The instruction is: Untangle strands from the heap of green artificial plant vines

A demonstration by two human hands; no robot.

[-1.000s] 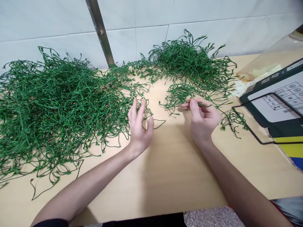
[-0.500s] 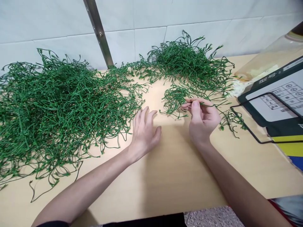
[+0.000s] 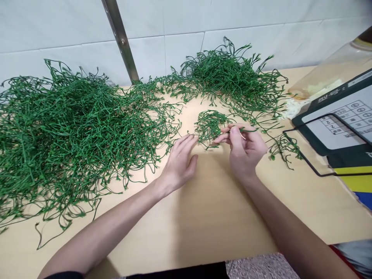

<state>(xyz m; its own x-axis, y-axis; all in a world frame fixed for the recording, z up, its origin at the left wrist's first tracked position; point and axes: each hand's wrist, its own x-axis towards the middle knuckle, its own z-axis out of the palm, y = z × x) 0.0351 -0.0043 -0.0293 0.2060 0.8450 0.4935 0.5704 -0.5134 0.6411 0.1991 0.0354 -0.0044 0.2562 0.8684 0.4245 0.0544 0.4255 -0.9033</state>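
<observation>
My right hand (image 3: pixel 247 149) pinches thin green plastic stems, their ends poking out between thumb and fingers. In front of its fingertips lies a small tangle of green stems (image 3: pixel 210 122); whether it joins the held ones I cannot tell. My left hand (image 3: pixel 181 159) rests low over the table with its fingers stretched out, holding nothing, fingertips by the left edge of that tangle. To its left spreads a large heap of the same branching stems (image 3: pixel 72 124). Another heap of green stems (image 3: pixel 229 73) lies at the back, against the wall.
On the right leans a dark box (image 3: pixel 343 116) with a printed label and a black wire frame (image 3: pixel 315 170) before it. Behind it are a clear plastic container (image 3: pixel 325 69) and white bits (image 3: pixel 293 107). A metal post (image 3: pixel 122 42) stands against the tiled wall.
My right hand has shifted slightly left, and the small tangle has slid left with it. The left hand's fingers have drawn together and moved a little toward the tangle.
</observation>
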